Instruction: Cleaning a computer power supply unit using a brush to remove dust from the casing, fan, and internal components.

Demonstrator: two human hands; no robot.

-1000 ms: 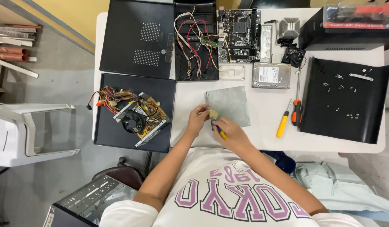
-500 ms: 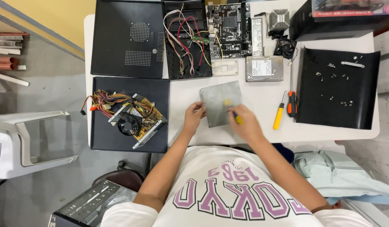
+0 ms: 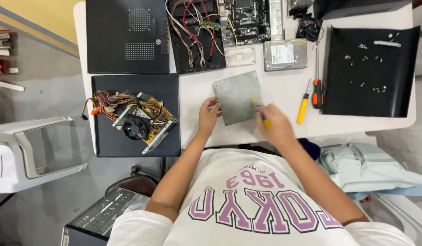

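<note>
since a moment ago the right hand (image 3: 277, 125) has slid from the near edge of the grey metal plate (image 3: 238, 96) out to its right side, and the view has crept closer to the table (image 3: 284, 98).

that plate lies flat on the white table, just in front of the person. the left hand (image 3: 207, 116) pinches its left edge, fingers curled loosely over the rim. the right hand is closed around a small yellow-handled tool (image 3: 261, 114) whose tip rests on the plate's right part; what kind of tool it is cannot be made out.

right of the plate lie a yellow screwdriver (image 3: 303, 108) and an orange-and-black one (image 3: 317, 93), then a black panel (image 3: 370, 73) dotted with loose screws. behind the plate sit a hard drive (image 3: 285, 54) and an opened case with a motherboard (image 3: 245, 18) and wiring. left of the plate, an exposed power supply (image 3: 142, 119) with fan rests on another black panel.

judging by the spread of parts, the machine is already well stripped down; the plate is the piece in hand.
</note>
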